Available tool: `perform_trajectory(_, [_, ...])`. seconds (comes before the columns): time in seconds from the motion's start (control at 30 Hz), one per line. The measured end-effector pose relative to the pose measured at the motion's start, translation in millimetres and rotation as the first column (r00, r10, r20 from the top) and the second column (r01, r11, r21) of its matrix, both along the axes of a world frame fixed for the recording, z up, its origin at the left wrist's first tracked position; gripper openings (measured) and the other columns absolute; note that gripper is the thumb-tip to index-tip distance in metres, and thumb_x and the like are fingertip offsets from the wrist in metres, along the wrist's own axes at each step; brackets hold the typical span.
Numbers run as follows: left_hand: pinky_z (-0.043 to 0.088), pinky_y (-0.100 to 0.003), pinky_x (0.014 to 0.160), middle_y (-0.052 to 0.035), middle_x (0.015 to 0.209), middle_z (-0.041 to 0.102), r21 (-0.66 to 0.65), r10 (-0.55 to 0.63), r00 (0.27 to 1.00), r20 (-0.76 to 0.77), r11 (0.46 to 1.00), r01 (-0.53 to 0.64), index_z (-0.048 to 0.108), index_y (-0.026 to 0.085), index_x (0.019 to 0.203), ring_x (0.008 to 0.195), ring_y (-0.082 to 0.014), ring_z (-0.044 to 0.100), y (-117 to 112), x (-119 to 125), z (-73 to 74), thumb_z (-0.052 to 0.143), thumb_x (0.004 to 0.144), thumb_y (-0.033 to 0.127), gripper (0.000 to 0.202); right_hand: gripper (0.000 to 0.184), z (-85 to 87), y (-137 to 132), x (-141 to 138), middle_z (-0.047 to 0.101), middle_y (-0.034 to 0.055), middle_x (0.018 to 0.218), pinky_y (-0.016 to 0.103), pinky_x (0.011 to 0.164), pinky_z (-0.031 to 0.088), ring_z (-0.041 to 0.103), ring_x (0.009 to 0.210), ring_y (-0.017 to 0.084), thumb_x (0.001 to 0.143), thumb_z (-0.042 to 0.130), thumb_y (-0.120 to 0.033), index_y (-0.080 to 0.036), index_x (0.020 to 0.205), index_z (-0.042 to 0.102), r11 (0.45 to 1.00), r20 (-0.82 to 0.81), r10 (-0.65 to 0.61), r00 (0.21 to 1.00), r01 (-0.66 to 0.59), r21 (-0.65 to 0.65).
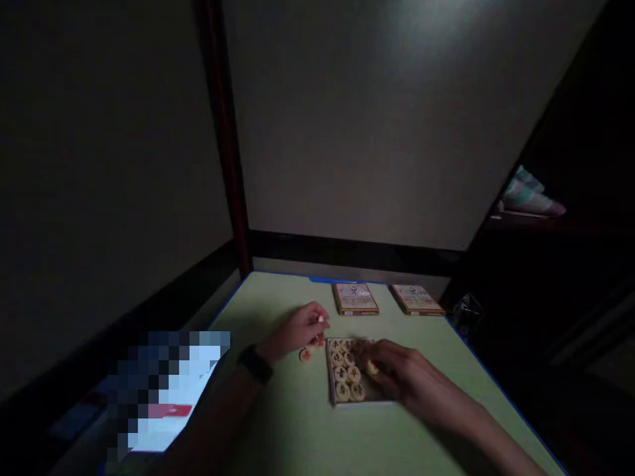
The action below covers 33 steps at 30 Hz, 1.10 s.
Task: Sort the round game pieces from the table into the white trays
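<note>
A shallow open box (331,380) stands on the green table, with several round Chinese chess pieces (340,374) in its left part, their characters dark. Over the box's right side is my right hand (404,370), its thumb and fingers closed on a pale Chinese chess piece (372,367). My left hand (303,325) is just left of the box with its fingers curled together. A small pale spot shows at those fingertips, too small to name. Below them lies a Chinese chess piece with a red character (305,355), and more red-marked pieces are partly hidden by the fingers.
Two flat printed boxes (356,299) (417,299) lie along the table's far edge. A bright screen, partly blurred out, is at the lower left. Walls rise behind the green table (317,443), and folded cloth (528,192) rests on a dark shelf at right.
</note>
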<state>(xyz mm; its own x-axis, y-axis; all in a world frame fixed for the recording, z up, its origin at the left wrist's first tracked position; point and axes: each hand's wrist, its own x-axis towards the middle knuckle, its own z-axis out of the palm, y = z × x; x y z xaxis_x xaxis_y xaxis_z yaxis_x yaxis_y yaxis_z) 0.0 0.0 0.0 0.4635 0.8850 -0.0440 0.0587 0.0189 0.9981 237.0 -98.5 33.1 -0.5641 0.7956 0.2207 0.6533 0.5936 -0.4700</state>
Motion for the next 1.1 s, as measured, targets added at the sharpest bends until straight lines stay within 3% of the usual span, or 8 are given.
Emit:
perform_trajectory(0.17, [0.028,-0.019,0.052,-0.0002,0.081,0.057,-0.302,-0.19,0.96,0.205,0.921,0.246,0.055,0.016,0.089,0.058,-0.0053,0.047,-19,16,7.6,0.063,0.078,0.029,0.019,0.014,4.3,22,-13,0.063,0.0083,0.102,0.029,0.081,0.048,0.061,0.093,0.019,0.093,0.049,-0.015,-0.019,0.102,0.059,0.993,-0.115,-0.002,0.993,0.016,0.121])
perform_trajectory(0.37, [0.028,-0.019,0.054,0.0002,0.08,0.055,-0.464,-0.054,0.88,0.471,0.834,0.299,0.056,0.016,0.093,0.062,-0.0073,0.049,-15,24,3.7,0.065,0.082,0.042,0.029,0.012,-10.1,53,-34,0.066,0.0068,0.097,0.031,0.077,0.049,0.062,0.088,0.019,0.093,0.055,-0.021,-0.02,0.103,0.061,0.973,-0.169,-0.062,0.984,0.097,0.21])
perform_trajectory(0.57, [0.037,-0.021,0.06,-0.008,0.087,0.064,-0.432,0.026,0.884,0.467,0.879,0.203,0.063,0.012,0.095,0.069,-0.0111,0.056,-8,20,-2.8,0.07,0.08,0.029,0.023,0.017,-3.4,51,-19,0.068,0.0074,0.095,0.031,0.075,0.049,0.062,0.082,0.018,0.093,0.055,-0.028,-0.019,0.105,0.063,0.966,-0.277,-0.128,0.952,0.183,0.184])
perform_trajectory(0.67, [0.04,-0.022,0.063,-0.0121,0.088,0.067,-0.402,0.032,0.892,0.451,0.9,0.171,0.067,0.009,0.1,0.07,-0.0124,0.059,-7,18,-1.9,0.071,0.08,0.029,0.028,0.017,-5.9,42,-3,0.067,0.0072,0.096,0.028,0.068,0.049,0.062,0.078,0.017,0.091,0.056,-0.029,-0.019,0.1,0.065,0.987,-0.331,-0.147,0.932,0.158,0.007])
perform_trajectory(0.73, [0.042,-0.022,0.064,-0.0134,0.088,0.069,-0.4,0.044,0.893,0.448,0.903,0.156,0.068,0.009,0.099,0.071,-0.0131,0.06,-6,17,-2.1,0.071,0.079,0.028,0.029,0.019,-12.3,35,5,0.067,0.0052,0.089,0.026,0.061,0.048,0.062,0.071,0.016,0.087,0.06,-0.033,-0.018,0.097,0.064,0.978,-0.399,-0.174,0.9,0.111,-0.178])
perform_trajectory(0.8, [0.043,-0.023,0.065,-0.0134,0.088,0.069,-0.402,0.052,0.896,0.44,0.904,0.145,0.069,0.009,0.097,0.072,-0.0136,0.061,-5,18,-3.1,0.072,0.078,0.028,0.027,0.018,-17.6,29,9,0.066,0.0042,0.085,0.026,0.062,0.048,0.062,0.073,0.016,0.084,0.065,-0.033,-0.018,0.093,0.065,0.962,-0.422,-0.193,0.886,0.085,-0.261])
perform_trajectory(0.93, [0.045,-0.024,0.069,-0.0094,0.086,0.069,-0.366,0.036,0.898,0.439,0.92,0.142,0.071,0.012,0.094,0.074,-0.0132,0.061,-6,17,-4.8,0.074,0.075,0.027,0.024,0.009,-16.3,18,9,0.066,0.0054,0.092,0.027,0.072,0.048,0.063,0.083,0.017,0.082,0.061,-0.015,-0.018,0.086,0.067,0.982,-0.264,-0.135,0.955,0.094,-0.164])
perform_trajectory(1.1, [0.045,-0.025,0.074,-0.0089,0.088,0.069,-0.334,0.013,0.906,0.424,0.932,0.143,0.072,0.012,0.096,0.077,-0.0134,0.061,-8,15,-4.0,0.081,0.07,0.025,0.03,0.047,-11.9,14,6,0.07,0.0029,0.1,0.027,0.08,0.048,0.065,0.092,0.017,0.068,0.051,0.007,-0.021,0.101,0.068,0.995,-0.102,-0.055,0.993,0.046,-0.086])
